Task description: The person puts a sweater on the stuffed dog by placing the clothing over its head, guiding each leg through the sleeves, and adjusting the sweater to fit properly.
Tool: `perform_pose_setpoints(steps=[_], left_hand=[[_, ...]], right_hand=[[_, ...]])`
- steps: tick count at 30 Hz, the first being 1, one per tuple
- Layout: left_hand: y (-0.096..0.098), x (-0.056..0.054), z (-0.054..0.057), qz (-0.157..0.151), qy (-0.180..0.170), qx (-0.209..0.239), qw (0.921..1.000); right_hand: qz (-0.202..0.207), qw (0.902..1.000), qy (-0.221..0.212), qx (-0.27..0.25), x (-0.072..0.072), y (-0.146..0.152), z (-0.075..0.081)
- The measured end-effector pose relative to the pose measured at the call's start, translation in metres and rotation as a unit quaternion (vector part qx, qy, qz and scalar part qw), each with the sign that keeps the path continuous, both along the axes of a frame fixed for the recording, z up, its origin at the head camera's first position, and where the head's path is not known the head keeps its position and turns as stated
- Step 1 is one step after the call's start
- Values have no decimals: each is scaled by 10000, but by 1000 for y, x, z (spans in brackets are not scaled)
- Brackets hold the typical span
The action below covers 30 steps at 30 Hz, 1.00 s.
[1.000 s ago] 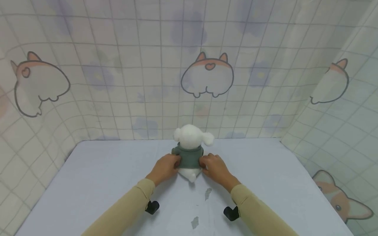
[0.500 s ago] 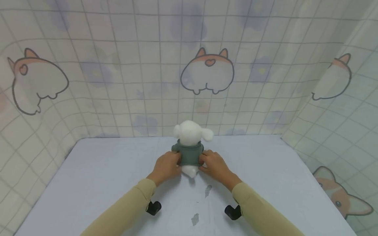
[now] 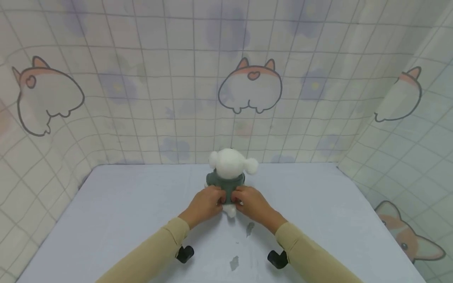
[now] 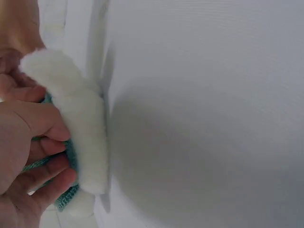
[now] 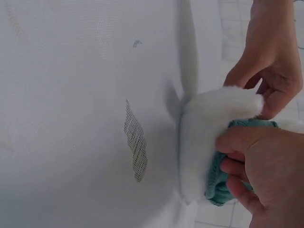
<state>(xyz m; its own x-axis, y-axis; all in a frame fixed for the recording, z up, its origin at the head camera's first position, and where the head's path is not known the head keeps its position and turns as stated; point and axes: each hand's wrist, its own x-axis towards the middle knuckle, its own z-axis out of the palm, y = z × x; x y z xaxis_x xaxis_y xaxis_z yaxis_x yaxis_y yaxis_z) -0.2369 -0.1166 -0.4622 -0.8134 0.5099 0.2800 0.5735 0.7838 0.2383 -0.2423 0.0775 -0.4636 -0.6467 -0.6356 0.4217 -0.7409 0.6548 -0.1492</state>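
Note:
A white plush toy point(image 3: 230, 163) with floppy ears sits with its back toward me on the white table, wearing a green knitted sweater point(image 3: 226, 184). My left hand point(image 3: 205, 203) pinches the sweater's lower edge left of the middle of the back. On the other side, my right hand point(image 3: 254, 203) pinches the same edge. A short white tail point(image 3: 230, 210) sticks out below, between both hands. In the left wrist view, the fingers point(image 4: 54, 187) lie against the teal-looking knit, over the fluffy body point(image 4: 85, 133). The right wrist view has the thumb point(image 5: 237, 142) at the hem point(image 5: 216, 183); the toy's front is hidden.
The table point(image 3: 141, 212) ends at a grid-patterned cloth backdrop point(image 3: 177, 129) with printed corgis, which also rises at both sides. Two grey worn patches point(image 3: 234, 263) mark the cover near me. Black wrist devices point(image 3: 185, 254) protrude below both sleeves.
Both hands have moved inward from the sides of the sweater toward the middle of its back. The sweater's hem, raised half a second ago, now sits lower over the toy's rump.

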Motion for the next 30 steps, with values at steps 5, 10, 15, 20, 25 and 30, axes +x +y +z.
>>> perform_pose_setpoints(steps=[5, 10, 15, 20, 25, 30], left_hand=[[-1, -4, 1, -134, -667, 76, 9977], [-2, -4, 2, -389, -1229, 196, 9915], [-3, -4, 2, -602, -1623, 158, 9848], [-6, -5, -1, -354, -1419, 169, 9891], [-10, -6, -2, 231, -1001, 770, 9917], [-9, -8, 4, 931, -752, 1544, 9807]], right_hand=[[139, 9971, -747, 60, -2, 1, 3], [189, 9922, -1175, 360, -3, 1, 1], [117, 9879, -1447, 552, -2, 1, -5], [45, 9879, -1530, 234, -2, 2, -3], [-487, 9782, -1868, -767, -5, 4, 0], [-1176, 9582, -2001, -1674, -10, 3, -2]])
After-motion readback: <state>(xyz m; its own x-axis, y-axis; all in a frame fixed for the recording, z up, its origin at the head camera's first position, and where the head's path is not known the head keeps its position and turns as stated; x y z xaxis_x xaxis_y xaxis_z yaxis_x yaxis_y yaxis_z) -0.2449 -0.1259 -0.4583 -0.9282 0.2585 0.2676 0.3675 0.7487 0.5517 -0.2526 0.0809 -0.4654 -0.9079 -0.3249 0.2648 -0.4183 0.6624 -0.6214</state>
